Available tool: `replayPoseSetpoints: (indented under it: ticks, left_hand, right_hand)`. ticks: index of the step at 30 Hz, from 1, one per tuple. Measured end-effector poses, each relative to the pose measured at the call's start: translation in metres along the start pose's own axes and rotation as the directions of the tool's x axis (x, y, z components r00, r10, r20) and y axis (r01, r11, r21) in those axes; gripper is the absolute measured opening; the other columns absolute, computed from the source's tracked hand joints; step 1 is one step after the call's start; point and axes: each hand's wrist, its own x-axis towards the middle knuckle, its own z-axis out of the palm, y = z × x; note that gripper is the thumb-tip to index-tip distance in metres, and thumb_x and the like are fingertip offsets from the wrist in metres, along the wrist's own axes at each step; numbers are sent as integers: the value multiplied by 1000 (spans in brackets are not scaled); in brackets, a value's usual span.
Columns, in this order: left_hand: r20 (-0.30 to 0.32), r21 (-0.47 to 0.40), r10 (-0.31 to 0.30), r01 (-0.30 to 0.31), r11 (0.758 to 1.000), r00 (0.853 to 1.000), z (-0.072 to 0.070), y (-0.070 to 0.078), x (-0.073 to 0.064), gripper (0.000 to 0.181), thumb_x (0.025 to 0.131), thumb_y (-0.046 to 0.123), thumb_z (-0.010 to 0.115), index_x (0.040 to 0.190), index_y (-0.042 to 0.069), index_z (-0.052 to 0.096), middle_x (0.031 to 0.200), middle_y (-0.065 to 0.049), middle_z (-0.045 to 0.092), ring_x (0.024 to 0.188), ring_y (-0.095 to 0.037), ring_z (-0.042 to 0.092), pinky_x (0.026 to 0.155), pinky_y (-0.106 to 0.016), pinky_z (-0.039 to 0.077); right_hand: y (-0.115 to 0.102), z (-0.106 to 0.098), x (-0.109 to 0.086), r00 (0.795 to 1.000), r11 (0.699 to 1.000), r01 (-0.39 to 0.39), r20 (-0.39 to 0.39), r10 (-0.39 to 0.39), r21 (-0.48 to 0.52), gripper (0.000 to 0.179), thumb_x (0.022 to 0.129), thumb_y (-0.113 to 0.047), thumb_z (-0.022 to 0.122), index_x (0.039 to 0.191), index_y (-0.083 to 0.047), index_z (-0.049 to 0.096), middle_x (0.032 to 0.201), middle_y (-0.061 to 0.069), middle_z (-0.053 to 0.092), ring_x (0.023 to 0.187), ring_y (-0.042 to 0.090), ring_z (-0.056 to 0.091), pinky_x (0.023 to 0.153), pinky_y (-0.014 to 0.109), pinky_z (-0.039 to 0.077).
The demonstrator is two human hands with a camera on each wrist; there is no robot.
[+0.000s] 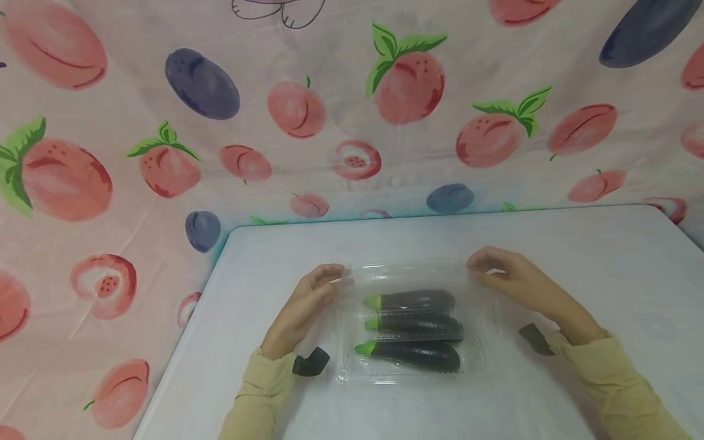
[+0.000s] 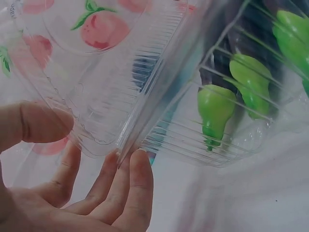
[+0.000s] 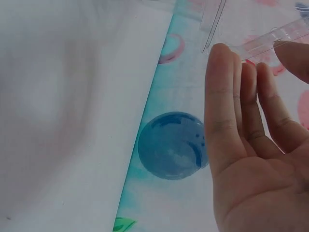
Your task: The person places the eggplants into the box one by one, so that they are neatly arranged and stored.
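A clear plastic clamshell box (image 1: pixel 409 377) lies on the white table with three dark eggplants (image 1: pixel 420 354) side by side in its base, their green stem ends to the left. Its lid (image 1: pixel 407 269) is tilted up at the far side. My left hand (image 1: pixel 308 299) grips the lid's left edge; the left wrist view shows thumb and fingers (image 2: pixel 141 179) around the plastic near the hinge, the green stem ends (image 2: pixel 215 106) beyond. At the opposite edge, my right hand (image 1: pixel 517 278) holds the lid between thumb and fingers (image 3: pixel 221 87); that contact is partly hidden.
The white table (image 1: pixel 286 244) meets a fruit-printed cloth (image 1: pixel 319 55) along its back and left edges. A black piece (image 1: pixel 311 362) shows at the left wrist and another (image 1: pixel 536 339) at the right, beside the yellow sleeves (image 1: pixel 610 366).
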Motion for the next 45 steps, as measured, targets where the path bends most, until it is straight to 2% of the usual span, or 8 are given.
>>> replayPoseSetpoints:
  ticks: [4, 10, 19, 27, 30, 37, 45]
  left_hand:
    - [14, -8, 8, -8, 1000, 1000, 1, -1, 0, 40, 94, 3, 55, 134, 6, 50, 141, -8, 53, 131, -21, 54, 101, -31, 43]
    - [26, 4, 30, -30, 1000, 999, 0, -4, 0, 39, 96, 5, 59, 134, 6, 50, 143, -11, 52, 132, -23, 54, 108, -37, 42]
    - [32, 4, 72, -72, 997, 997, 2, -8, -1, 38, 96, 3, 58, 133, 2, 49, 142, -12, 52, 134, -24, 52, 110, -35, 42]
    - [6, 20, 82, -83, 996, 997, 4, -10, 0, 36, 96, 1, 59, 131, 3, 52, 143, -13, 51, 132, -24, 53, 111, -37, 43]
    - [1, 28, 77, -77, 997, 997, 4, -11, 0, 36, 96, 1, 60, 131, 3, 52, 143, -12, 51, 132, -24, 53, 112, -38, 42]
    - [-44, 41, 73, -71, 997, 996, 4, -12, -2, 38, 94, 5, 65, 131, 6, 55, 138, -9, 56, 130, -23, 55, 110, -37, 46]
    - [-104, 153, 43, -26, 988, 994, 0, -13, -15, 59, 91, 21, 72, 143, 8, 47, 139, -7, 57, 126, -24, 57, 107, -42, 47]
  right_hand:
    - [-1, 0, -3, 999, 1000, -27, 21, 27, 8, 19, 95, -2, 65, 113, 0, 63, 110, 13, 65, 100, -1, 59, 84, 15, 53]
    - [-3, 1, -6, 996, 998, -67, 53, 66, 21, 19, 95, -6, 65, 114, -1, 62, 113, 14, 65, 101, -1, 60, 82, 20, 56]
    - [-2, 2, -13, 995, 997, -66, 74, 63, 48, 23, 94, -7, 67, 116, -3, 61, 112, 11, 64, 99, 3, 62, 77, 21, 56]
    - [-3, 5, -17, 985, 987, -148, 100, 142, 54, 30, 95, -14, 69, 121, -5, 58, 117, 10, 61, 101, 6, 62, 79, 23, 56]
    - [-2, 6, -18, 984, 986, -155, 101, 149, 55, 31, 94, -15, 69, 122, -5, 57, 118, 11, 61, 101, 6, 62, 79, 23, 56]
    - [4, 7, -20, 987, 990, -125, 113, 117, 66, 33, 94, -11, 68, 123, 0, 55, 114, 12, 63, 99, 4, 61, 77, 23, 57]
    - [4, 11, -21, 983, 981, -133, 146, 112, 141, 35, 96, -6, 64, 126, 5, 49, 111, 17, 64, 96, 1, 63, 77, 24, 58]
